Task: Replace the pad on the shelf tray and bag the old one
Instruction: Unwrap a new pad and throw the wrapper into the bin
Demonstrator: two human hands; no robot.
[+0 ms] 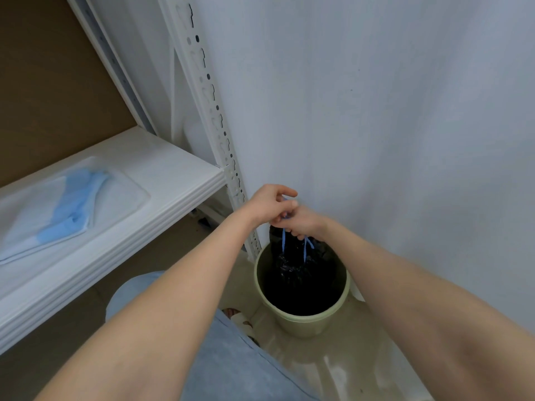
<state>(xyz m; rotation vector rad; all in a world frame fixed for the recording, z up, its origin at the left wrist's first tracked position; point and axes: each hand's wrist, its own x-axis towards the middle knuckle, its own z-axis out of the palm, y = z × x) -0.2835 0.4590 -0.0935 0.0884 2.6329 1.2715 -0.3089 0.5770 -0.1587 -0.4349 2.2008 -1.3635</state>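
Hands meet just above a pale green bucket (344, 287) that stands on the floor (333, 363) by the wall (376, 111), near the foot of the shelf's perforated post (214, 111). The black bag (295, 267) sits in the bucket, with its gathered top raised out of the rim, so the bucket props it up while both hands work on closing it.

The right hand (307, 224) is clenched around the blue drawstrings (283, 241) at the neck of the bag, keeping the mouth bunched shut. The two strands hang down from this fist against the black plastic. The left hand (269, 202), touching the right from above, has its thumb and curled fingers pinching the upper ends of the same strings. This looks like tightening or knotting, though the knot itself is hidden between the fingers.

The old pad cannot be seen. Since the bag is being drawn closed, it is probably inside, which would make this the last part of the bagging step.

On the white shelf (173, 169) to the left lies the shallow tray (139, 192) with a pad (58, 206) in it. The pad is white, with a blue strip folded over across it, so it does not lie fully flat. I judge it to be the replacement, and it may need smoothing out.
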